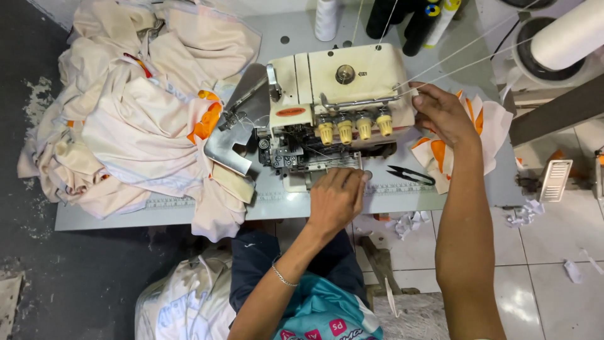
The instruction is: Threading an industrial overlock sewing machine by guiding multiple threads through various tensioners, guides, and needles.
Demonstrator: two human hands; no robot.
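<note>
My left hand (335,200) rests flat, fingers loose, just below the overlock machine (333,101)'s needle area. My right hand (443,113) pinches the thread (465,63) at the machine's right edge. I judge threading underway; next needs steady guiding toward the tension knobs (354,128).

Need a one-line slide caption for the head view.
Left hand at overlock machine needle area, right hand at its thread side; cream fabric pile left.
</note>
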